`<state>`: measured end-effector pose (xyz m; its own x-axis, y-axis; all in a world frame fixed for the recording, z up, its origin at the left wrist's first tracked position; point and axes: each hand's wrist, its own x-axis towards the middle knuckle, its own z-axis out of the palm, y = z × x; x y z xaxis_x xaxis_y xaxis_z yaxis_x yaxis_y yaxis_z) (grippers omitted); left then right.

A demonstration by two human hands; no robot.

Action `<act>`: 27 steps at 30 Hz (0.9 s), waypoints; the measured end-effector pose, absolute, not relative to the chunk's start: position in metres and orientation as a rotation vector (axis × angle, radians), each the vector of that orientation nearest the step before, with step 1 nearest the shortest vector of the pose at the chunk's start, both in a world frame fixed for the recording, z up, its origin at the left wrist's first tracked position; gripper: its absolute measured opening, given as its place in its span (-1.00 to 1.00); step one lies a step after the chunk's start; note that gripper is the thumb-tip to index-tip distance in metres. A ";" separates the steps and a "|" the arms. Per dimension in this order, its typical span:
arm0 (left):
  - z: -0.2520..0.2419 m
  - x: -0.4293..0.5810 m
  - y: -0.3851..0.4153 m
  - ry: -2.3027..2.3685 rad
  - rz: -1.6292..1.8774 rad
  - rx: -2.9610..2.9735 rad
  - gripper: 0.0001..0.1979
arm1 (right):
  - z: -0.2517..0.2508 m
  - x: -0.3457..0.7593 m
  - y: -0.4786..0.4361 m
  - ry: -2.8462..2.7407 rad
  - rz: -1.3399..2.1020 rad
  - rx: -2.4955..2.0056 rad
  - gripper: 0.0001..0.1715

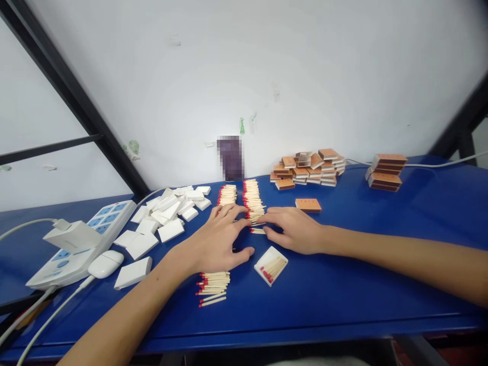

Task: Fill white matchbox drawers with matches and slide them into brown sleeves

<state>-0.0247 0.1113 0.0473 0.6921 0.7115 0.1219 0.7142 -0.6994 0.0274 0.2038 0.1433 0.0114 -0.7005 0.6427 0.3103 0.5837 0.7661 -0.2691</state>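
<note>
My left hand [219, 239] lies palm down on the blue table [343, 284], fingers stretched toward a long row of red-tipped matches [252, 199]. My right hand [295, 230] faces it from the right, its fingertips touching the near end of that row and a few loose matches [258, 231]. Both hands have their fingers extended. A white open tray with several matches [271, 266] lies just in front of the hands. A second bundle of matches [227, 194] sits behind my left hand, and a third pile [212, 287] lies near my left wrist.
Several white inner trays [168, 213] are scattered at the left, next to a white power strip [82, 241] with cables. Orange matchboxes are heaped at the back [308, 170], stacked at the right [385, 173], and one lies alone [308, 205].
</note>
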 end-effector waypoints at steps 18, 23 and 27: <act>0.045 -0.095 0.195 -1.490 -0.010 -2.377 -0.53 | 0.007 0.207 0.145 -2.574 0.259 -0.868 -0.64; 0.028 -0.091 0.189 -1.452 0.057 -2.404 -0.58 | 0.008 0.206 0.146 -2.563 0.222 -0.866 -0.66; 0.024 -0.092 0.190 -1.443 0.061 -2.405 -0.57 | 0.007 0.207 0.146 -2.566 0.214 -0.868 -0.67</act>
<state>-0.0923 0.1896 0.0241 0.4848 0.8644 0.1334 0.8500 -0.4296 -0.3050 0.2068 0.1458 0.0071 -0.7163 0.6091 0.3403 0.5445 0.7930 -0.2733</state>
